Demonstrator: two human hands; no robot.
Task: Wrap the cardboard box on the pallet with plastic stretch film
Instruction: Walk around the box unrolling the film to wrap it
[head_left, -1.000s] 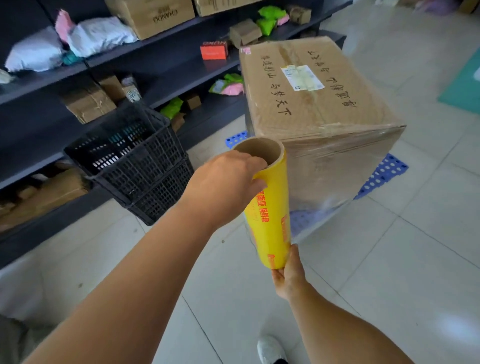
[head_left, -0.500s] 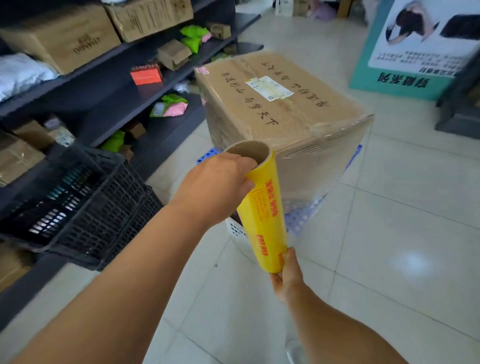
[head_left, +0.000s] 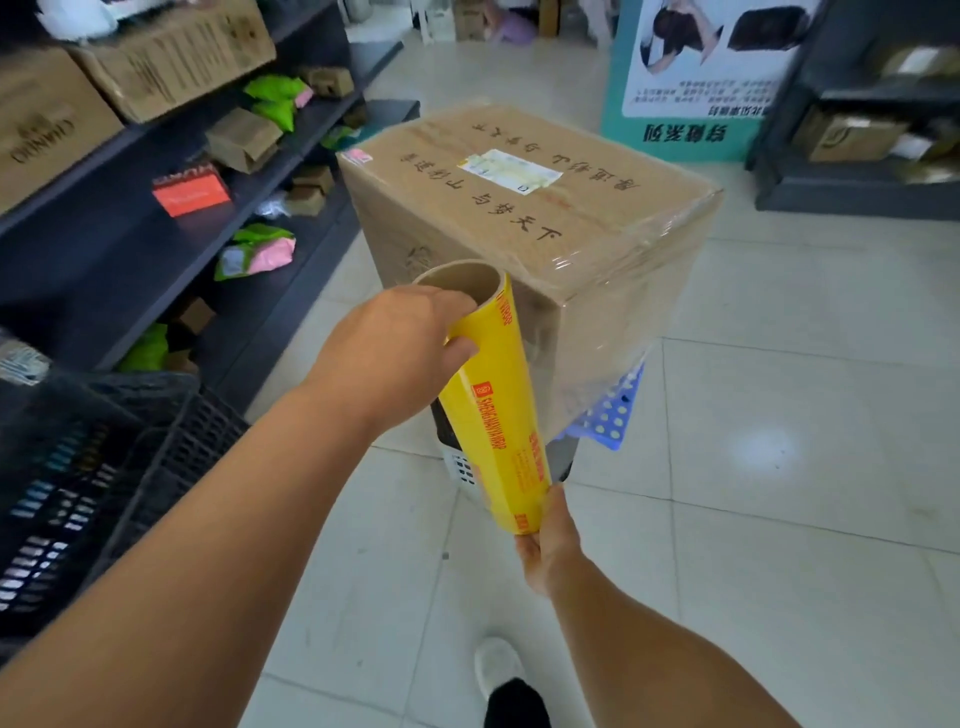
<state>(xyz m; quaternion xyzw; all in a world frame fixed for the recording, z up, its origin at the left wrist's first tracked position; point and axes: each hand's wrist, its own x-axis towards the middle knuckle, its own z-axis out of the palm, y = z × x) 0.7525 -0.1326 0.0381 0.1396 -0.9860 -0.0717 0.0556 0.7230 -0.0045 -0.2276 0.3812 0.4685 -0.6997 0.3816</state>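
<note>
A large cardboard box (head_left: 498, 208) with black writing and a white label on top stands on a blue plastic pallet (head_left: 613, 410). Clear stretch film (head_left: 618, 312) covers its near and right sides and runs to a yellow film roll (head_left: 498, 415), held nearly upright just in front of the box's near corner. My left hand (head_left: 395, 353) grips the roll's top end, by the open cardboard core. My right hand (head_left: 550, 540) holds the bottom end.
Dark shelving (head_left: 130, 234) with boxes and parcels runs along the left. A black plastic crate (head_left: 93, 488) stands at lower left. A teal poster stand (head_left: 696, 78) and another dark shelf (head_left: 862, 130) are behind the box. My shoe (head_left: 498, 670) is on the tiled floor.
I have walked around the box toward its left side with the roll in both hands. The crate slid to the lower left of view and the poster stand came into view.
</note>
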